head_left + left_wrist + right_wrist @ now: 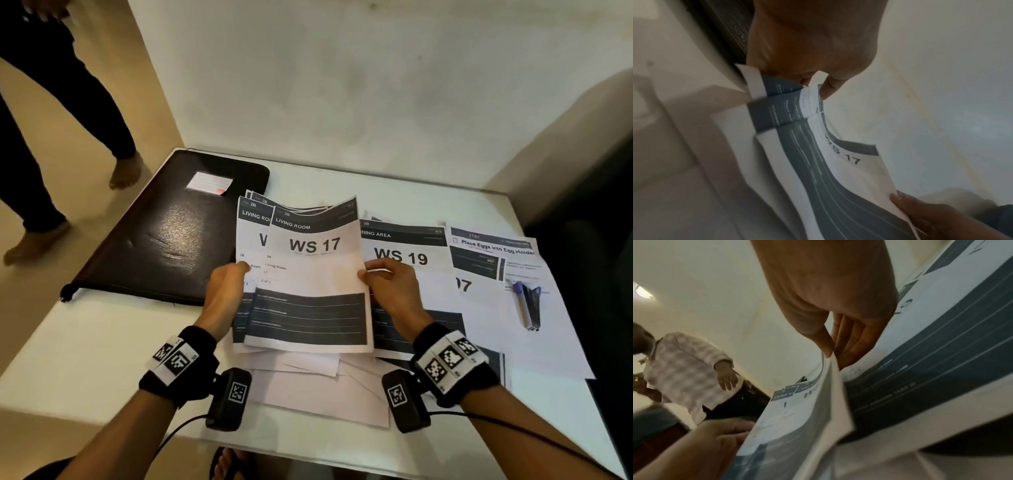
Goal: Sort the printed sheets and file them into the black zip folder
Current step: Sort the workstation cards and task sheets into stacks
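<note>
Just right of the black zip folder [171, 233], both hands are holding up a small stack of printed sheets [315, 274] above the counter [85, 359]. The left hand [224, 294] is pinching the stack's left edge, thumb on the front; the right hand [394, 291] is pinching the right edge of the front sheet, headed "LIVING ROOM, WS 17". The folder is lying flat and closed on the counter. Right of the held stack a "WS 19" sheet [404, 255] is lying flat, and farther from the folder an egg-holder sheet [496, 246] is carrying two pens [529, 305]. Blank white papers [308, 387] are lying beneath the stack. A person [684, 369] is standing beyond the folder.
</note>
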